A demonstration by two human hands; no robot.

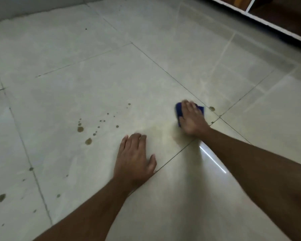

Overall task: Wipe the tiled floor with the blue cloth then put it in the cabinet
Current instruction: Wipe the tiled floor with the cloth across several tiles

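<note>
My right hand presses the blue cloth flat on the pale tiled floor, right of centre; only the cloth's edges show around my fingers. My left hand rests palm down on the tile nearer to me, fingers apart, holding nothing. Brown drops and spots lie scattered on the tile left of both hands, and one spot sits just right of the cloth. A faint yellowish smear spreads between my hands. The cabinet, white-framed with dark open shelves, stands at the top right.
A grey wall base runs along the top left. More brown spots mark the tiles at the lower left. A bright light reflection streaks the glossy tile beside my right forearm.
</note>
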